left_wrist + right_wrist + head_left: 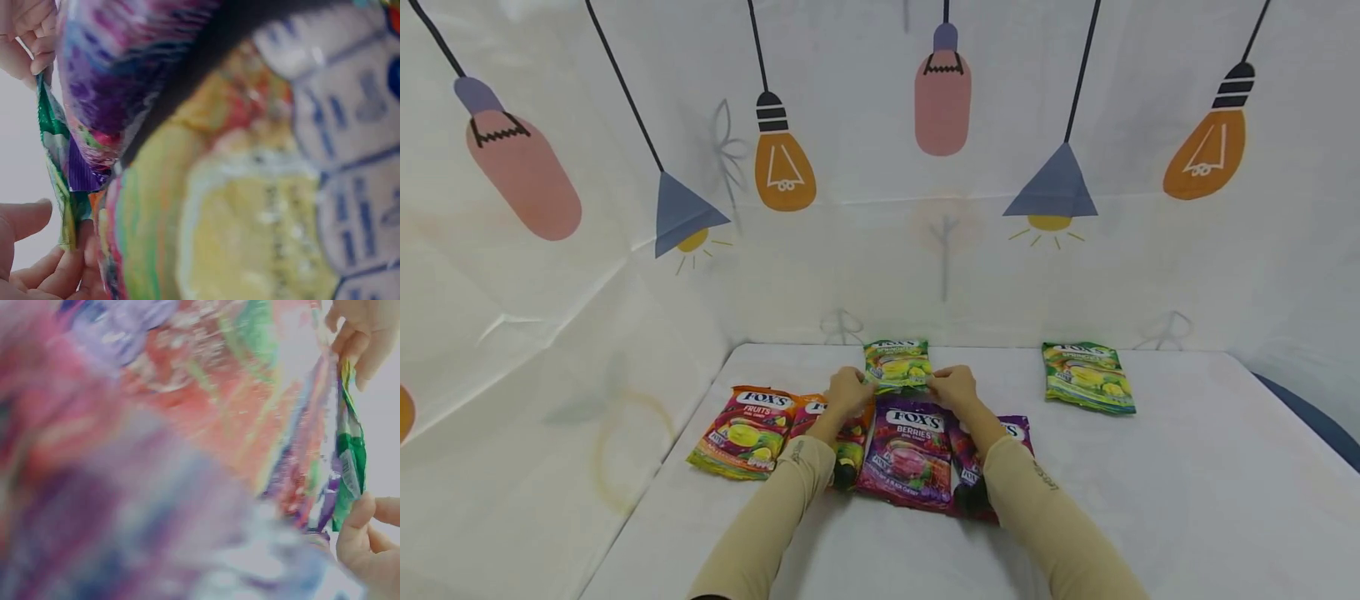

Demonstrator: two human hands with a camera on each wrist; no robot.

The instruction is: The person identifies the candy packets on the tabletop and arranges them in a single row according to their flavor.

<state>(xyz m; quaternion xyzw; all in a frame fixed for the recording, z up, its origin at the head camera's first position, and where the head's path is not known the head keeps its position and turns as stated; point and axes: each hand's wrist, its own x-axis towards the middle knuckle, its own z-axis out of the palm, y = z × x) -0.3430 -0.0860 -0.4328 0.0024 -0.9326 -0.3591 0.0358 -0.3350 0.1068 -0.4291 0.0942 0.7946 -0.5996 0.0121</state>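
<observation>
Both hands are at the lower corners of a small green and yellow candy bag (897, 364) in the head view. My left hand (850, 390) holds its left corner, thumb on one side and fingers behind in the left wrist view. At the other corner, my right hand (953, 387) pinches the edge between thumb and finger. Just below lies a purple berries candy bag (910, 457), with a second purple bag (964, 454) partly under the right forearm. Left of them are a red-orange fruits candy bag (748, 433) and another orange bag (852, 433), partly covered by the left arm.
Another green candy bag (1088, 377) lies by itself toward the back right of the white table (1150, 500). Behind the table hangs a white sheet (880, 250) printed with lamps. Blurred bags fill much of both wrist views.
</observation>
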